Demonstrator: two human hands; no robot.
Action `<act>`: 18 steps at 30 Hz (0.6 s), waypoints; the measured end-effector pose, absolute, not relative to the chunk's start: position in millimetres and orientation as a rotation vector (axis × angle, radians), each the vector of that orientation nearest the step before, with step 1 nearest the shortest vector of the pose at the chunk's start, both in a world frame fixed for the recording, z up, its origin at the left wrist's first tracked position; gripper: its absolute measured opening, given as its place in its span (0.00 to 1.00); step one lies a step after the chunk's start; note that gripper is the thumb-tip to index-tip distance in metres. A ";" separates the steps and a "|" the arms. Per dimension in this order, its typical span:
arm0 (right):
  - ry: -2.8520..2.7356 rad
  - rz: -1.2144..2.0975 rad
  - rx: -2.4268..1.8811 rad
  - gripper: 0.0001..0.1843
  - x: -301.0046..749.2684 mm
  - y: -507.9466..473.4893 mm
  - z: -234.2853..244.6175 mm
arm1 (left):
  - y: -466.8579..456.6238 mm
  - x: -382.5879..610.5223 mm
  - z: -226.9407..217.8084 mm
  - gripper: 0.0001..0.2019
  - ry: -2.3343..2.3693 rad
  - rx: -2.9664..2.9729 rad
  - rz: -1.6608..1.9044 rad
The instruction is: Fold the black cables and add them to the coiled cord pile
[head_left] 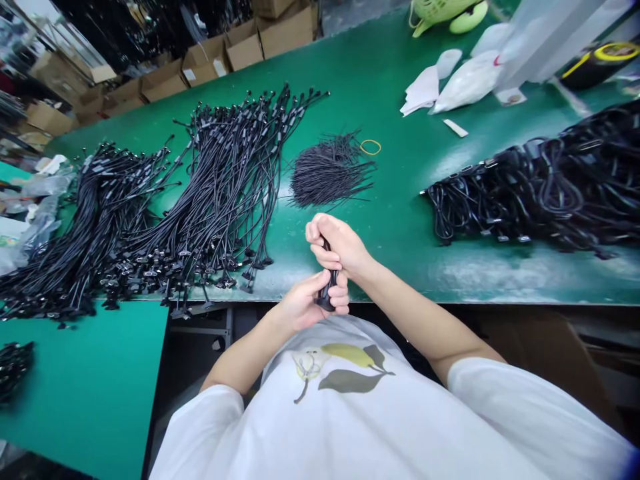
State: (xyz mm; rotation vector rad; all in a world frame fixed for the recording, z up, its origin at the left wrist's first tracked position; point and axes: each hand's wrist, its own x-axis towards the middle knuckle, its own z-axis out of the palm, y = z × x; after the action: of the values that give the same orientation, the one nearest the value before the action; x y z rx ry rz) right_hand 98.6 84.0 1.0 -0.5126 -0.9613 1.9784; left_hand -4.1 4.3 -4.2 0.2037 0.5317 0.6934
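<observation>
Close to my body, at the table's front edge, both hands grip one black cable (pixel 326 293) folded into a small bundle. My left hand (pixel 311 301) is closed round its lower end. Just above, my right hand (pixel 340 247) is closed round the upper part, its fingers curled in; what lies inside them is hidden. Beyond my hands lies a pile of short black twist ties (pixel 330 172). To the left, many straight black cables (pixel 235 173) with connectors at their ends are spread out. Coiled black cables (pixel 530 187) are heaped on the right.
A green table (pixel 380 260) runs across the view. A yellow rubber band (pixel 371 147) lies beside the ties. At the back right are a white plastic bag (pixel 470 83) and a yellow-black tape measure (pixel 600 63). Cardboard boxes (pixel 245 45) line the far edge.
</observation>
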 end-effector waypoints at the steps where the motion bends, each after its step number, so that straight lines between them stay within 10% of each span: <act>1: -0.969 1.960 -0.522 0.24 98.6 85.3 -1.0 | 3.2 -1.3 -4.0 0.11 0.529 0.181 0.725; 11: -2.185 0.507 -0.878 0.21 109.6 69.1 -21.7 | 38.8 -21.3 -13.9 0.12 0.860 0.330 1.499; 18: -2.125 0.845 -1.034 0.11 85.1 49.1 -25.0 | 40.5 -15.9 -17.3 0.12 1.021 0.338 1.499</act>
State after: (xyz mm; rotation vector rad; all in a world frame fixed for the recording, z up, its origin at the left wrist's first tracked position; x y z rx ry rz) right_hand 85.1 49.1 -25.0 -1.0341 -2.1249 0.8449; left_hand -15.9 40.5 -17.3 0.3375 1.0215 1.4988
